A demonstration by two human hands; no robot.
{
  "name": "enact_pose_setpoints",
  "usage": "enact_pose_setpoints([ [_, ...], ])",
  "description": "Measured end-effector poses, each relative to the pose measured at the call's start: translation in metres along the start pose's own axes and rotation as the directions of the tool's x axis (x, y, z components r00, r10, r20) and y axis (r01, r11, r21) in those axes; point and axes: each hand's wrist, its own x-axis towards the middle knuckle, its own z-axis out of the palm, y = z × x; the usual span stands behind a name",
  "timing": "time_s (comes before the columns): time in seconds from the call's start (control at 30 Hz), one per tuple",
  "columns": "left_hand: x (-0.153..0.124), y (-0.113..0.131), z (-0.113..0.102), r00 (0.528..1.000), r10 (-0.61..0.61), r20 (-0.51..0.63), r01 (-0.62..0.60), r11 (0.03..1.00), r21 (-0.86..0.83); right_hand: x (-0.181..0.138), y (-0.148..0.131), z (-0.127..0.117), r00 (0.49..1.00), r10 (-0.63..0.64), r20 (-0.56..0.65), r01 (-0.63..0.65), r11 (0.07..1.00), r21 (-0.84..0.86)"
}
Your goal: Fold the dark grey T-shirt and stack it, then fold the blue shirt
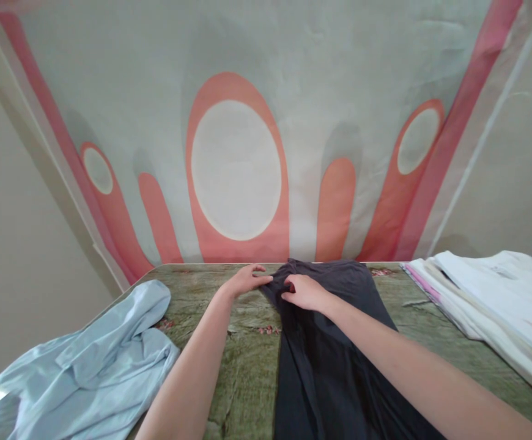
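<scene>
A dark charcoal garment point(334, 366), seemingly a shirt, lies stretched out on the table, with bunched folds near its far left corner. At that corner is my left hand point(245, 282), its fingers stretched out and apart and a fingertip at the cloth's edge. My right hand point(309, 293) rests over the folds just to the right, fingers curved with a gap between thumb and forefinger. No cloth shows pinched in either hand. My right forearm crosses over the garment and hides part of it.
A crumpled light blue garment point(105, 360) lies at the left. Folded white clothes point(499, 299) are stacked at the right. The table point(243, 366) has a green wood-pattern cover, and its far edge meets a wall hanging point(236, 171) with coral shapes.
</scene>
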Motion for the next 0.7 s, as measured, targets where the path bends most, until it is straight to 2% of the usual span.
enact_pose_setpoints([
  [0.07,0.002,-0.003,0.005,0.985,-0.148,-0.084,0.146,0.989,-0.023,0.004,-0.004,0.007,1.0,0.014,-0.002,-0.014,1.0,-0.004],
  [0.13,0.005,-0.005,0.01,0.962,-0.238,-0.137,0.237,0.971,-0.022,0.005,-0.006,0.011,1.0,0.013,-0.006,-0.013,1.0,0.013],
  [0.27,0.009,-0.007,0.012,0.943,-0.303,-0.14,0.302,0.953,-0.032,0.001,-0.012,0.013,1.0,-0.021,-0.019,0.023,0.995,0.095],
  [0.37,0.009,0.0,0.008,0.934,-0.335,-0.125,0.324,0.941,-0.098,-0.004,-0.016,0.011,0.998,-0.05,-0.048,0.058,0.982,0.181],
  [0.43,0.008,0.009,0.006,0.933,-0.348,-0.092,0.33,0.929,-0.169,-0.009,-0.019,0.009,0.994,-0.066,-0.089,0.091,0.941,0.325],
  [0.53,0.011,0.026,0.008,0.948,-0.316,-0.049,0.289,0.913,-0.289,-0.019,-0.02,0.003,0.99,-0.069,-0.123,0.126,0.823,0.554],
  [0.7,0.032,0.06,0.028,0.97,-0.209,-0.123,0.136,0.89,-0.436,-0.045,-0.004,-0.025,0.998,-0.007,-0.06,0.046,0.733,0.679],
])
